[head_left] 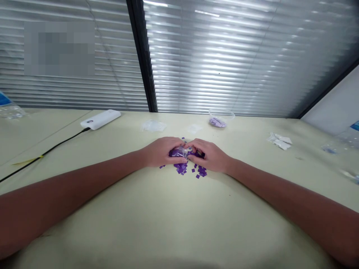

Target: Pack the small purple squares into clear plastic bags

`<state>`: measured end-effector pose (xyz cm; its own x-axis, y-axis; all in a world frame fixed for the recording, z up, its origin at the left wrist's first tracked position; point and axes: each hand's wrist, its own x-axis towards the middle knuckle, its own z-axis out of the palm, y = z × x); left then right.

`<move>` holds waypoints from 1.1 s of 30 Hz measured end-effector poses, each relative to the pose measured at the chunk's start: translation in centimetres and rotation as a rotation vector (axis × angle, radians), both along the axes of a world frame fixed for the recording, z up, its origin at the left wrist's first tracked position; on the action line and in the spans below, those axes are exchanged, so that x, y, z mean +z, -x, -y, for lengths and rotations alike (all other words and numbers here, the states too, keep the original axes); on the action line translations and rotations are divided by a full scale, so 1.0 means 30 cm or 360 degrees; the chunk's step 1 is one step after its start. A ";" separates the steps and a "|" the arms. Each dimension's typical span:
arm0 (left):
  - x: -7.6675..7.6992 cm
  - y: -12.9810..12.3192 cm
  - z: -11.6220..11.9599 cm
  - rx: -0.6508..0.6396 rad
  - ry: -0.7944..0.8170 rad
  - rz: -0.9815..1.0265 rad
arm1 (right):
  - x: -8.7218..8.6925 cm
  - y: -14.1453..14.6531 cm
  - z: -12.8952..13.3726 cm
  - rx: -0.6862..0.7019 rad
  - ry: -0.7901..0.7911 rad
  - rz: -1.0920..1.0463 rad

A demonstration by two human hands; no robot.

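A small clear plastic bag (178, 152) with purple bits inside lies between my hands, low over the table. My left hand (162, 150) is closed around it, thumb on the near side and fingers on the far side. Facing it, my right hand (213, 155) curls its thumb and fingers around loose purple squares at the bag's right end. The hands nearly meet at the fingertips. More purple squares (181, 168) are scattered on the tabletop just below the bag, with another cluster (202, 172) under my right hand. Exactly what the right fingertips pinch is partly hidden.
Behind the hands are clear plastic packets (153, 126) and a round clear tub (218, 122) of pale purple pieces. At left, a white device (101, 119) trails a black cable (64, 142). White packets (280, 141) and a clear bottle (342, 142) sit at right. Blinds (218, 56) stand behind.
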<state>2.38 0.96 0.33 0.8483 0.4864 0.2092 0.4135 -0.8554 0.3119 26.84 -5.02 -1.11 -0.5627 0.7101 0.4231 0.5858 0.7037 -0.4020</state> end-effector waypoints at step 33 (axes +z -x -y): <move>0.008 -0.001 0.004 -0.0001 0.0039 0.0007 | -0.001 0.001 0.000 -0.0004 0.0001 -0.0001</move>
